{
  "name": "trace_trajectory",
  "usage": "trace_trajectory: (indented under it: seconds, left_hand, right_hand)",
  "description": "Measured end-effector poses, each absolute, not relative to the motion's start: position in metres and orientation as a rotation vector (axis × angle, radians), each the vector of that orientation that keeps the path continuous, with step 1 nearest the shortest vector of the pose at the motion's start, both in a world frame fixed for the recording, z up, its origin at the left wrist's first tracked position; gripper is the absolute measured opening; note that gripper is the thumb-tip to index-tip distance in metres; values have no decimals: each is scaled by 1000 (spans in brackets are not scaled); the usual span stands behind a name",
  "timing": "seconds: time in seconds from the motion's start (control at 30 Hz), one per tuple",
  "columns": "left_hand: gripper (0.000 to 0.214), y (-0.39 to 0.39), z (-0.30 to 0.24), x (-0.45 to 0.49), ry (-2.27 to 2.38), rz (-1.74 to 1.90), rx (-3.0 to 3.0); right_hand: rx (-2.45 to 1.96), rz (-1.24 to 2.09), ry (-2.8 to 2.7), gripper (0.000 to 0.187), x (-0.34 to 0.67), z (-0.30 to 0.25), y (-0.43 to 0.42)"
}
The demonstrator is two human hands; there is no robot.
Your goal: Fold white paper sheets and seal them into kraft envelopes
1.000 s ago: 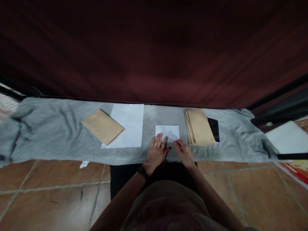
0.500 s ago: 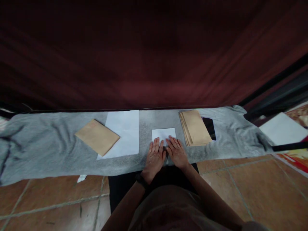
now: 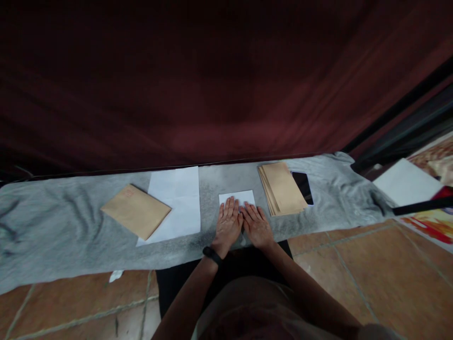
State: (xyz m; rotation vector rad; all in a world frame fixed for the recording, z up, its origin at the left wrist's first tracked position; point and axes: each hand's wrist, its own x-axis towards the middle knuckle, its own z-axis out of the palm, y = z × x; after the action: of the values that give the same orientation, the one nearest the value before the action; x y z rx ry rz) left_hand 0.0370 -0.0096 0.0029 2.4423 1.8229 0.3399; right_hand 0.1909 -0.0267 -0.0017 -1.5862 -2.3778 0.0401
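Deep red curtain (image 3: 226,94) fills the whole upper view, dim, faint folds in it. Below, brown tiled floor (image 3: 336,269) with pale grout lines. Between the two, a long narrow tabletop (image 3: 78,255) under grey cloth, rumpled toward both ends. On it, left of centre, white sheets (image 3: 184,198), larger than anything else laid out there. Right of centre, a stack of tan envelopes (image 3: 287,189), slightly fanned along its left side. One tan envelope (image 3: 136,212) lies askew at far left, its right corner over the white sheets. Left hand (image 3: 228,224) and right hand (image 3: 257,226) side by side at the near edge, both flat, palms down, fingers straight and only slightly spread; neither is curled round anything. Small white paper (image 3: 244,195) directly beneath the fingers of both: far strip shows beyond the fingertips, near part covered by the hands. It sits between the white sheets and the stack, nearer the stack, touching neither. Dark-screened phone (image 3: 303,186) at the stack's right side, partly overlapped. Black wristband (image 3: 212,255) on the left wrist. White scrap (image 3: 115,276) on the tiles, lower left.
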Motion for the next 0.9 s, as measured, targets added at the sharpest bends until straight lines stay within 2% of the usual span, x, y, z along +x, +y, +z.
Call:
trace_trajectory:
  seconds: [0.9]
  left_hand:
    - [59,2,6,33,1951,338,2397]
  right_hand:
    - [-1614,95,-2316,45,187,5,-21]
